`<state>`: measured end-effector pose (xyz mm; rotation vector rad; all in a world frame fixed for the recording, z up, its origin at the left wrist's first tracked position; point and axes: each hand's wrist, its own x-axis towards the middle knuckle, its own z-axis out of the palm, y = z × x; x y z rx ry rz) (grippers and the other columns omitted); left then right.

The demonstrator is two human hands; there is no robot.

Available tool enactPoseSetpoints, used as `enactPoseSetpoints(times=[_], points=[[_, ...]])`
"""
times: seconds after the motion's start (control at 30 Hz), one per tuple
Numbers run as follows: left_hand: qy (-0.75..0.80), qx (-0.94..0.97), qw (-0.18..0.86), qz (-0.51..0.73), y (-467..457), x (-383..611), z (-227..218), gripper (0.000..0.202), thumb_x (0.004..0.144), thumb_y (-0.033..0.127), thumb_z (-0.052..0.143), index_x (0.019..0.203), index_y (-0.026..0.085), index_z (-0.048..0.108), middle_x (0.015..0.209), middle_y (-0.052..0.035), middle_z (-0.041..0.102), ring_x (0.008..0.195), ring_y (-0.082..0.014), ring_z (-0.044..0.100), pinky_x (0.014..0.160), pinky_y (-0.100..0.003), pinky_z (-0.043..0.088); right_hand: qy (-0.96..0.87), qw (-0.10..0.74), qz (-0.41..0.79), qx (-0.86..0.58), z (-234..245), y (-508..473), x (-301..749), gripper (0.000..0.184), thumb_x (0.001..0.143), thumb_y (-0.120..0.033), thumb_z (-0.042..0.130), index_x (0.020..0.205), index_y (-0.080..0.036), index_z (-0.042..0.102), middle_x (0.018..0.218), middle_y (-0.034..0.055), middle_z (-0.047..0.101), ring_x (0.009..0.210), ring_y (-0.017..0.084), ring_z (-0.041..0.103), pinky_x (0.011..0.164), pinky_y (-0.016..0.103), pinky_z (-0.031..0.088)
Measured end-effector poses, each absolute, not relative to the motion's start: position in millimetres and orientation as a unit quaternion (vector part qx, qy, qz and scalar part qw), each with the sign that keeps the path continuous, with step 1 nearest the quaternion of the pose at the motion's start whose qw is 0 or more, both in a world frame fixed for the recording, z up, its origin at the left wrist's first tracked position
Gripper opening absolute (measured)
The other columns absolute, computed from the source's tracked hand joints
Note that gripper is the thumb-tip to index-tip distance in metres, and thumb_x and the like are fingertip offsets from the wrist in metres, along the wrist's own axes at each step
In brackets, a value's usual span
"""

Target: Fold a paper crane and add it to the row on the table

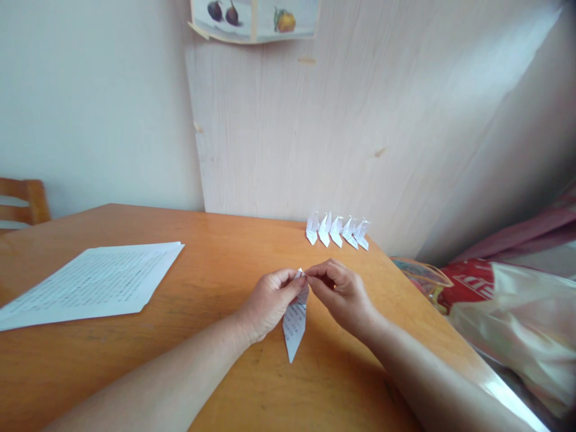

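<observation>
Over the middle of the table, my left hand (272, 300) is closed on a folded paper piece (294, 327), thumb on top near its upper end. Printed text covers the piece, which is long and narrow, with its pointed end hanging toward me. My right hand (341, 293) pinches the small tip at the top, beside the left thumb. The fingers partly hide that upper fold. Farther back, close to the wall, several finished-looking folded paper figures (336, 231) with thin upright points stand side by side.
A stack of printed sheets (90, 282) lies on the wooden table (202, 372) at the left. Beyond the right edge are red and white plastic bags (508, 300). A wooden chair back (36, 201) shows at far left, and a fruit picture (254, 21) hangs on the wall.
</observation>
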<state>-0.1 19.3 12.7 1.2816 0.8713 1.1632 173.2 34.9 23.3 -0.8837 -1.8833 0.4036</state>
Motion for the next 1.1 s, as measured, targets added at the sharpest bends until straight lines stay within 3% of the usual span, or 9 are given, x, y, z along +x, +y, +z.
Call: enactPoseSetpoints(times=[0.43,1.1], points=[[0.395,0.633,0.424,0.514,20.4,-4.0,13.1,0.025,0.092,0.041,0.063,0.098,0.018,0.069,0.094,-0.0050,0.070,0.089,-0.0193,0.061,0.081,-0.030,0.047,-0.770,0.500,0.171,-0.358,22.3,32.8,170.6,0.013,0.089,-0.017,0.063,0.093,-0.021,0.075,0.077,0.0015,0.064,0.069,0.014,0.060,0.063,0.026,0.047],[0.374,0.605,0.453,0.537,21.2,-2.7,11.5,0.023,0.092,0.040,0.063,0.095,0.017,0.067,0.089,-0.0044,0.070,0.082,-0.0167,0.061,0.074,-0.028,0.048,-0.774,0.501,0.161,-0.353,21.4,31.2,170.4,0.013,0.091,-0.021,0.064,0.095,-0.022,0.075,0.077,0.0015,0.062,0.068,0.014,0.057,0.062,0.027,0.044]])
